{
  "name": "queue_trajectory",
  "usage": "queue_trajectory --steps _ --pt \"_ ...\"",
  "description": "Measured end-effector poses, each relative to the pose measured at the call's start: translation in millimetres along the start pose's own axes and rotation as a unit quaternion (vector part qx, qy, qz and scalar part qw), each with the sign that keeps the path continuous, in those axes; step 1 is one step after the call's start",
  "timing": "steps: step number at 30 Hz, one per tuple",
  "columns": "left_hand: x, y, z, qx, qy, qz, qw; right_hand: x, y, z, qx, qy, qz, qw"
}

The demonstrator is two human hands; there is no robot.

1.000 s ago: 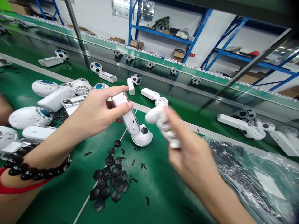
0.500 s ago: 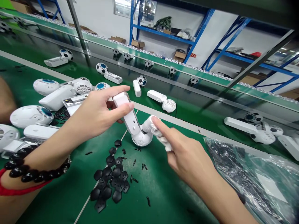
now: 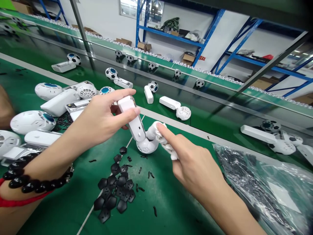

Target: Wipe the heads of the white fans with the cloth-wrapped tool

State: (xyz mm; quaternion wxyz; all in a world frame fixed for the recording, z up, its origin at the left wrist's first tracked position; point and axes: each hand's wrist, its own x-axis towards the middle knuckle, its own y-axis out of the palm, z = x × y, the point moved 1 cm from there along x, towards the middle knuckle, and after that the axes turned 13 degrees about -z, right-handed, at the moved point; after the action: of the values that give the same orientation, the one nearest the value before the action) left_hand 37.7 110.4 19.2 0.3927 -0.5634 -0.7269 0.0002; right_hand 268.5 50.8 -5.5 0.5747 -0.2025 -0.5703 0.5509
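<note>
My left hand (image 3: 105,117) pinches a white plastic device (image 3: 134,123) by its box-shaped handle, thumb on one side and fingers on the other. The device tilts down, and its round white head (image 3: 146,146) is low over the green work surface. My right hand (image 3: 193,160) is closed on a crumpled white cloth (image 3: 167,143), the index finger pressing it against the device's head. Part of the head is hidden by the cloth. Below lie several black pentagon pieces (image 3: 111,201) in a heap, with small black strips (image 3: 155,211) scattered around.
Several similar white devices (image 3: 33,122) are piled at the left. A clear plastic bag (image 3: 259,182) of small black parts lies at the right. Beyond a pale rail, a green conveyor belt (image 3: 215,120) carries more devices. Blue shelving (image 3: 171,34) stands behind. Another person's arm (image 3: 5,109) shows at the left edge.
Devices on the near belt have shifted right, while the football-patterned balls on the farther belt have moved left. My right hand and the cloth have slid slightly left; my left hand stays almost still.
</note>
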Motion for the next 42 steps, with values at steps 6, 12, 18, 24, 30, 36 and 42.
queue_trajectory --steps 6,12,18,24,30,36,42 --pt "-1 -4.1 -2 0.021 -0.025 0.004 0.999 1 3 -2 0.051 0.042 -0.014 0.998" --pt "0 -3.5 1 0.019 -0.022 -0.001 1.0 5 -7 -10 0.044 0.07 -0.104 0.991" --pt "3 -4.7 9 0.012 -0.04 0.009 0.999 5 -4 -7 0.136 0.133 0.144 0.971" --pt "6 -4.2 14 0.0 -0.044 -0.01 0.999 -30 25 42 0.144 -0.054 0.351 0.924" --pt "7 -4.3 16 0.006 -0.029 -0.008 1.0 -52 47 56 0.14 -0.09 0.381 0.909" --pt "5 -6.3 16 0.043 -0.001 -0.03 0.999 -12 0 31 0.395 0.148 0.345 0.839" --pt "-1 -4.5 5 0.011 0.031 -0.029 0.999 17 -21 -12 0.395 0.329 0.197 0.835"
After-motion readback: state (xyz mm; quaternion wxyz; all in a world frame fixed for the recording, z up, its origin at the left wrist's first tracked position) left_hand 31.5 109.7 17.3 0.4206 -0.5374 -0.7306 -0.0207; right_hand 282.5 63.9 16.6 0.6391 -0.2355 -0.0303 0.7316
